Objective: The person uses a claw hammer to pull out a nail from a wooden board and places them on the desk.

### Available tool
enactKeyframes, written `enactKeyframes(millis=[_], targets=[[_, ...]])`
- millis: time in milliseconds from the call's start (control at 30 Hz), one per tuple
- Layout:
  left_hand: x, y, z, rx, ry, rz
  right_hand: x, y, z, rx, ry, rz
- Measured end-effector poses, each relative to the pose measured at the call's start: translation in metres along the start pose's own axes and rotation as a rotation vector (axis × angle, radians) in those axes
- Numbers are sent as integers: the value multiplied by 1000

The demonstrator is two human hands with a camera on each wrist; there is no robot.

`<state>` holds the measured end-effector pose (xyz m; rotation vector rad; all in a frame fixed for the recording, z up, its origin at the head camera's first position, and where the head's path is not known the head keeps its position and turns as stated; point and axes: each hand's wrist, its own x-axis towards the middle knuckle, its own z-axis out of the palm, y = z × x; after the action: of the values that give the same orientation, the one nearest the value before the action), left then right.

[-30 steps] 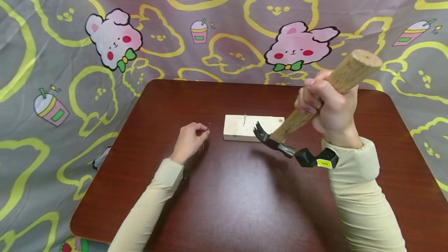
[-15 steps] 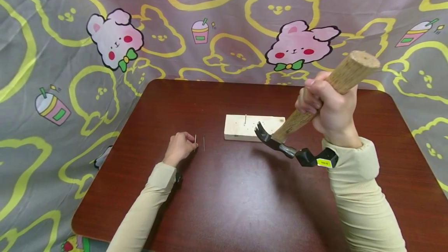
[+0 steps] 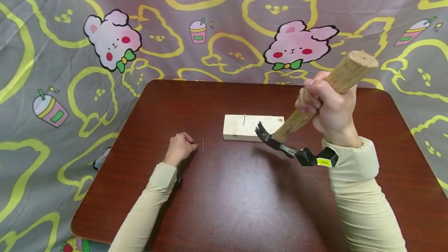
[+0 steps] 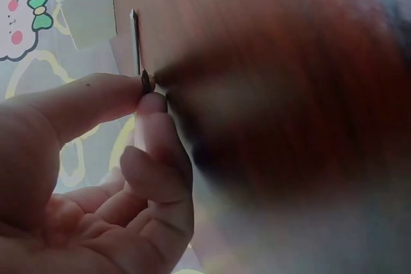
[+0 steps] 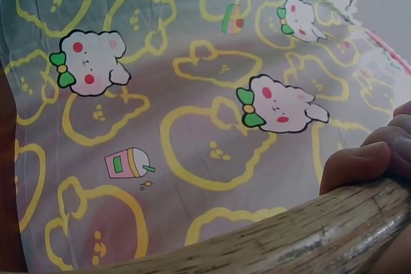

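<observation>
My left hand (image 3: 180,149) is low over the left part of the table, its thumb and forefinger pinching a nail (image 4: 146,82), mostly hidden by the fingertips. Just to its right another nail (image 3: 203,143) lies on the table. Raised at the right, my right hand (image 3: 330,106) grips the wooden handle of a claw hammer (image 3: 295,123), black head downward. The right wrist view shows that handle (image 5: 308,235) close up under the fingers. Farther back lies a pale wooden board (image 3: 232,127) with one nail (image 3: 244,119) standing upright in it and several small dark marks on top.
The brown table (image 3: 224,205) has rounded corners. A patterned cloth (image 3: 224,22) hangs close behind it and along its sides. The hammer head overlaps the board's right front corner in the head view.
My left hand has drawn left and nearer, then stayed there, uncovering the lying nail. The nail in its fingers has shifted and shows less. The right hand and hammer have hardly moved.
</observation>
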<state>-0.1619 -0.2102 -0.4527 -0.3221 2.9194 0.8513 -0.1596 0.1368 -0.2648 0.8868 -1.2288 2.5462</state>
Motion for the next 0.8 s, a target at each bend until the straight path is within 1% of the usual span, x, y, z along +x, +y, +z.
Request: enactKeyframes(millis=[400,633,733,800], targets=[[1,-1,1,2,-2,-4,1,0,0,-17,3,-4],[1,-2,0,15,-8,9,1,1,-1,-21,6,-1],[0,1,-1,4,5,42,1,2,-1,-29,9,-6],[0,6,-2,-20,22,88,2,3,0,-36,19,-8]])
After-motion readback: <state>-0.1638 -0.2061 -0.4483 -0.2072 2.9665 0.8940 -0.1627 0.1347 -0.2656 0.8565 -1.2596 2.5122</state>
